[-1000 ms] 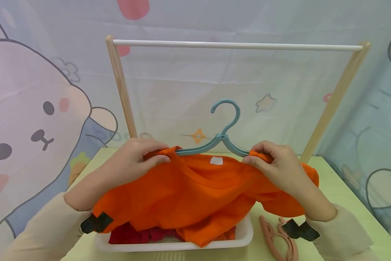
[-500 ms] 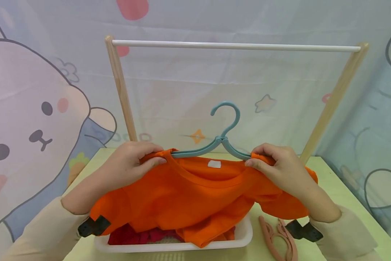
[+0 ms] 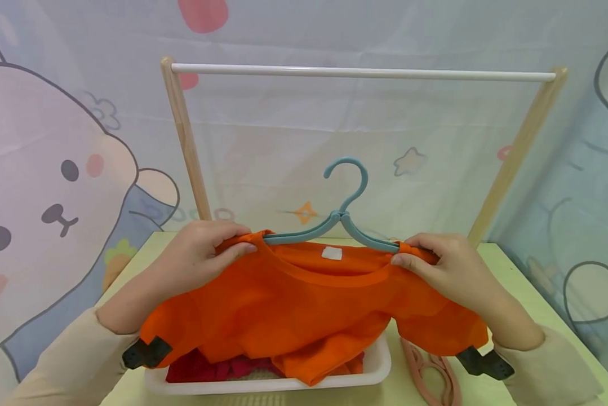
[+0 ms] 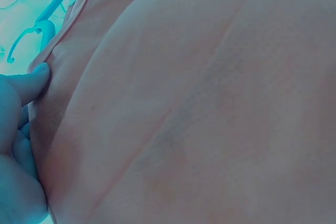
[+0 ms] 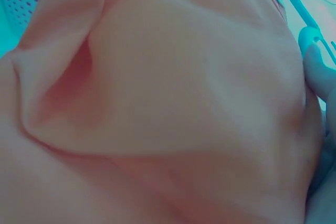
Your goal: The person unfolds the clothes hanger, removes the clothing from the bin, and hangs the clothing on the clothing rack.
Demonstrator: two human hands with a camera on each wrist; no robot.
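Right hand [image 3: 445, 268] has slid outward a bit since the earlier frame, taking its shoulder of the orange shirt [image 3: 314, 316] along and baring more of the blue hanger [image 3: 340, 216] on that side; left hand [image 3: 202, 248] has barely budged. Grip-wise, both are pinching shirt shoulders, thumbs in front, though I can't tell if they've got the hanger ends too, since the cloth hides them. Looks like the shirt's being settled onto the hanger, held up over the white basket [image 3: 263, 387] near the surface's [image 3: 159, 245] front edge. Next I'd even out both shoulders, then get the hook up to the white rail [image 3: 359, 73] at the far edge. Red cloth [image 3: 202, 369] sits in the basket below, and a pink hanger [image 3: 415, 369] lies toward the front right corner, so a drooping sleeve might snag it.
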